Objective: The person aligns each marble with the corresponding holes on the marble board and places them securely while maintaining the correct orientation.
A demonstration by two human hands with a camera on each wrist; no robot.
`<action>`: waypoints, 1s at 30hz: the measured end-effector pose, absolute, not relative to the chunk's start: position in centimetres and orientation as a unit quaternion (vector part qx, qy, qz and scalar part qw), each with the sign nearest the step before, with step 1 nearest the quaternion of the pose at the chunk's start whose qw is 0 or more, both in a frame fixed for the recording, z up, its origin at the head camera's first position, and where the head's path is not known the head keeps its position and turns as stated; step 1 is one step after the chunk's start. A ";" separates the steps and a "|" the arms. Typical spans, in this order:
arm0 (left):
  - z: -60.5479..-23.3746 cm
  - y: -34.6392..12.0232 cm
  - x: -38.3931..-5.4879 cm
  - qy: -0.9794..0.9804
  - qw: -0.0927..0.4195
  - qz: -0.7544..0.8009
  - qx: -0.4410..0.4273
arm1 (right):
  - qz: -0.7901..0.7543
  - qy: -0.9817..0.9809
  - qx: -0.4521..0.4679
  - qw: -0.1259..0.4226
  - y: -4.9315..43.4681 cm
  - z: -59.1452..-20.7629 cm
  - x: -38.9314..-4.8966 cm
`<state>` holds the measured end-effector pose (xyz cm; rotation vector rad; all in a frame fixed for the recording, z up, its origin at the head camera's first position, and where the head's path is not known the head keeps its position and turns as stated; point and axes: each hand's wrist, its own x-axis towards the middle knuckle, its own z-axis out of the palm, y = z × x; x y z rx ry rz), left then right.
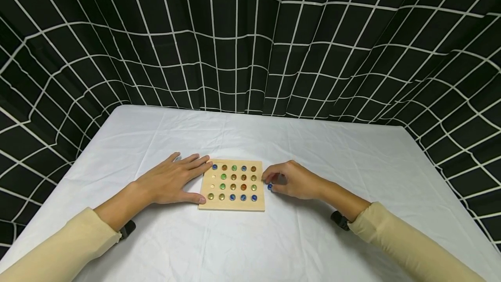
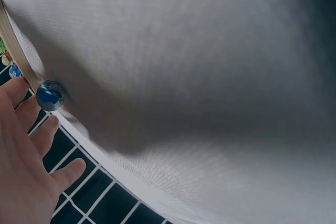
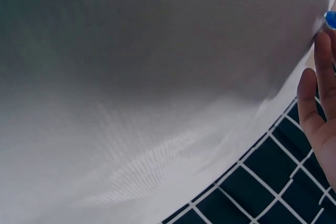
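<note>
A pale wooden board (image 1: 231, 206) lies on the table, with rows of blue, green, amber and reddish glass marbles in its hollows. Two hollows near its left side hold no marble. My left hand (image 1: 168, 182) lies spread along the board's left edge, thumb at the near corner, fingers at the far one. In the left wrist view, a blue marble (image 2: 50, 95) shows by the board's edge near the fingers. To the right of the board, my right hand (image 1: 299, 181) pinches a blue marble (image 1: 270, 186) between thumb and fingers. That marble (image 3: 330, 20) is partly cut off in the right wrist view.
White cloth (image 1: 235, 247) with light creases covers the table. A black curtain with a white grid (image 1: 250, 47) hangs behind and at both sides. Dark wrist devices are at the left cuff (image 1: 127, 229) and the right cuff (image 1: 339, 220).
</note>
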<state>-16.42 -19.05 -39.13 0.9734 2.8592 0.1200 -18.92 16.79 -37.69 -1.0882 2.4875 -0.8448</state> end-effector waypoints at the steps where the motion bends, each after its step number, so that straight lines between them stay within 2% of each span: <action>1: -39.1 -19.1 -16.4 0.944 0.060 0.040 0.321 | -0.292 0.865 -0.379 0.148 16.8 -37.8 -18.9; 19: -39.1 -19.0 -16.4 0.944 0.061 0.043 0.321 | -0.290 0.868 -0.384 0.122 15.8 -36.9 -19.5; 30: -39.1 -19.0 -16.4 0.944 0.065 0.044 0.320 | -0.320 0.849 -0.405 0.115 11.9 -36.3 -19.9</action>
